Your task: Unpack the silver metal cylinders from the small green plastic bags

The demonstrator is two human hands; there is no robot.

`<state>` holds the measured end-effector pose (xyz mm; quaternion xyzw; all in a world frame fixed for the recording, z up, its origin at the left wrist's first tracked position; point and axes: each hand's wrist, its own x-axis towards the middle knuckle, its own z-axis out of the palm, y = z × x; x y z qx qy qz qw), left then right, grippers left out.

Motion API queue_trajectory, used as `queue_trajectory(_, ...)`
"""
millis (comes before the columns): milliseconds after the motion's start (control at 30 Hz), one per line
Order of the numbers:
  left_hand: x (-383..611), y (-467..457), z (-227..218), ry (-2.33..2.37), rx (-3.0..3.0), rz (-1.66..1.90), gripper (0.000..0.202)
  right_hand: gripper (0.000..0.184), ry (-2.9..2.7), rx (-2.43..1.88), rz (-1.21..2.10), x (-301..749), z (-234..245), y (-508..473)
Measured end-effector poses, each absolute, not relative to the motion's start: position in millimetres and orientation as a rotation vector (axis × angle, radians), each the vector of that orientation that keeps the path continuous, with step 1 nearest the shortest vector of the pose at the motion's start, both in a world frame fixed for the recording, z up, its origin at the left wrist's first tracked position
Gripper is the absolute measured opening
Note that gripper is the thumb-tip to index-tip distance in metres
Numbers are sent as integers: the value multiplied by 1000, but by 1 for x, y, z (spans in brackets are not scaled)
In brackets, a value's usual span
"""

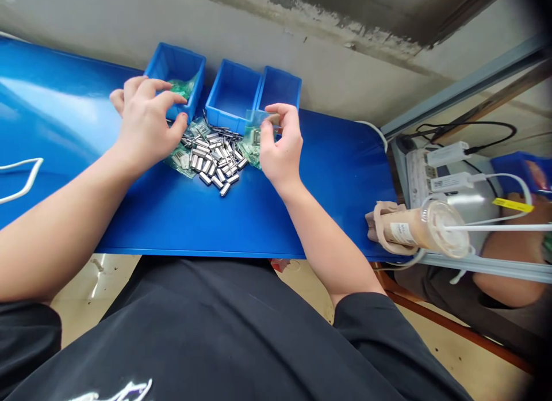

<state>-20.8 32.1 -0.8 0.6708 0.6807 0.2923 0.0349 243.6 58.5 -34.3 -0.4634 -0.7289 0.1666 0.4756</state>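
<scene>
The right hand [280, 142] pinches a small clear bag [255, 128] by its upper edge, thumb on the near side and fingers [276, 109] closed over the far side, so the bag hangs upright just above the table [336, 176]. Holding it this way keeps its mouth uppermost and close to the pile of small metal parts [215, 159], which lies loose between the two hands.

The left hand [144, 122] arches over the left edge of that pile, its fingers curled down and drawn toward the thumb. They may be closing on a part or a bag beneath the palm, but the hand hides it and I cannot tell. More clear bags with green print [179, 159] lie flattened under and beside the parts.

Three blue bins stand in a row just behind the pile, within short reach of either hand. The left bin [175, 47] holds some greenish bags, while the middle bin [233, 116] and the right bin [280, 79] show bare floors as far as can be seen.

The table is glossy blue and set against a rough grey wall [259, 33]. A white cable [21, 176] loops at the left. To the right sit a power strip [431, 176] and a lidded drink cup [425, 228], with another person's arm [513, 274] beyond.
</scene>
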Motion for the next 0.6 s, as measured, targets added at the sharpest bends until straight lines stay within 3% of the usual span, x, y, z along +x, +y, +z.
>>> queue_trajectory(167, -19, 35, -3, 2046, 2056, 809, 45, 19, -1799, -1182, 416, 255, -39, 84)
queue_trajectory(600, -16, 30, -2, 1947, 2140, 718, 52, 19, -2110, -1177, 483, 244, -28, 86)
